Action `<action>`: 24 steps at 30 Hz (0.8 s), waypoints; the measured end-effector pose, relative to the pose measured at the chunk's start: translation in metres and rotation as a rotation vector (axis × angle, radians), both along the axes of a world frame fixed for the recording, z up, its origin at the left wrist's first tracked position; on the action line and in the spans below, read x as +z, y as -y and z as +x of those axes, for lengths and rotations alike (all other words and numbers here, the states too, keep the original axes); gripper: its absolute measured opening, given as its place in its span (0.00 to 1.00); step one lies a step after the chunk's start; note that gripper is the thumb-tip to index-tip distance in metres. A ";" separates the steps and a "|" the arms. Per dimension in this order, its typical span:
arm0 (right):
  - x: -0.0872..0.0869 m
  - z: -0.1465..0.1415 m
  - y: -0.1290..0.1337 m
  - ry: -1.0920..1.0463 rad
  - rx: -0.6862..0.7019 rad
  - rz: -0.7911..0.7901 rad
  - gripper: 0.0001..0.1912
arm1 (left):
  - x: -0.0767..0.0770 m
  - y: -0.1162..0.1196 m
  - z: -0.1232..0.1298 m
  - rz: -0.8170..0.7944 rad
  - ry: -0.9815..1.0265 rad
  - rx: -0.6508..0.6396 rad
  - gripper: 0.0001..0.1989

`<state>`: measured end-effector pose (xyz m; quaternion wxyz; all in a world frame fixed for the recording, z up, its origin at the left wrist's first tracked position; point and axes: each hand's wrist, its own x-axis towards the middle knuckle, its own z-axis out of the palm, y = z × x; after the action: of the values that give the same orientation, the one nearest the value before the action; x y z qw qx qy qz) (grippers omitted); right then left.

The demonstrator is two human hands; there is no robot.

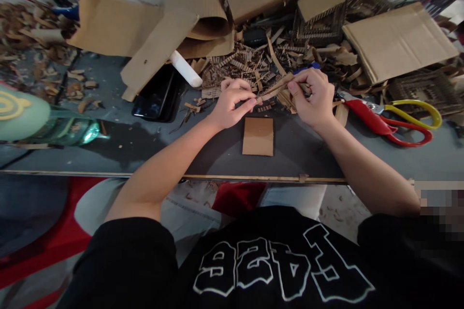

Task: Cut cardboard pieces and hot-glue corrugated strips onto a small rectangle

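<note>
Between my two hands a thin cardboard strip (274, 89) is stretched at a slant above the table. My left hand (235, 101) pinches its lower left end between thumb and fingers. Higher and to the right, my right hand (313, 96) grips the other end, fingers curled around it. Just below them a small rectangular cardboard piece (258, 136) lies flat on the dark table. Behind the strip spreads a heap of corrugated cardboard scraps (239, 65). A pair of scissors (389, 118) with red and yellow handles rests right of my right hand.
A dark phone (157, 91) and a white tube (186, 68) lie at left, below a large cardboard roll (195, 5). A green plastic bottle (68, 125) lies further left. A flat cardboard sheet (400, 41) sits back right. The table's front edge (232, 177) runs nearest me.
</note>
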<state>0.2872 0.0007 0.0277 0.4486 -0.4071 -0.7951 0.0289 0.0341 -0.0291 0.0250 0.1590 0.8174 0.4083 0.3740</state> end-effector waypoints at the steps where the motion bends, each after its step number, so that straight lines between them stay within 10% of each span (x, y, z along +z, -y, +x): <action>1: 0.000 0.000 0.000 -0.003 -0.002 0.008 0.14 | 0.000 0.000 0.000 0.001 0.000 0.001 0.33; 24: 0.006 0.003 -0.002 -0.050 -0.098 0.036 0.19 | 0.006 0.011 0.016 0.071 0.001 0.074 0.34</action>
<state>0.2904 0.0030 0.0332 0.4765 -0.4367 -0.7631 0.0028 0.0505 -0.0403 0.0309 0.1162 0.8065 0.4249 0.3944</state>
